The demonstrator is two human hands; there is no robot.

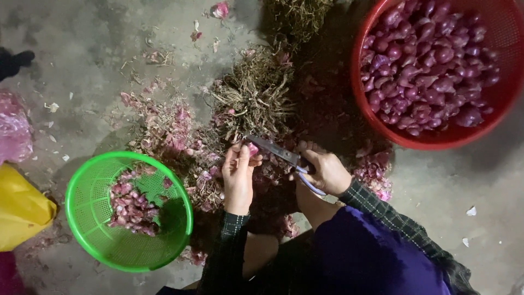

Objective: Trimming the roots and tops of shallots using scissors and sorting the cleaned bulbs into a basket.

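Near the middle of the frame, slightly low, the left hand [238, 177] pinches a small pink shallot [252, 148] between its fingertips, fingers closed together around the bulb. Just to the right, the right hand [326, 172] grips a pair of scissors [284, 155] with pale blue handles, fingers through the loops; the dark blades point up and left and reach the shallot, the tip touching or just beside it. Whether the blades are apart or together cannot be told from this angle.

Both forearms wear dark plaid sleeves [382, 210], and a purple garment [365, 257] fills the lower right centre.

Above the hands, at the upper centre, lies a heap of dry roots and stems [254, 93], with pink shallot skins [169, 128] scattered over the grey concrete floor [82, 33] to its left and around the hands.

At the lower left stands a green mesh basket [79, 216] holding a small amount of cut shallot pieces. At the upper right a red mesh basket [367, 104] is nearly full of trimmed purple shallots [431, 65].

At the left edge, a yellow bag [19, 210] sits below a pink plastic bag [12, 128], both partly cut off by the frame
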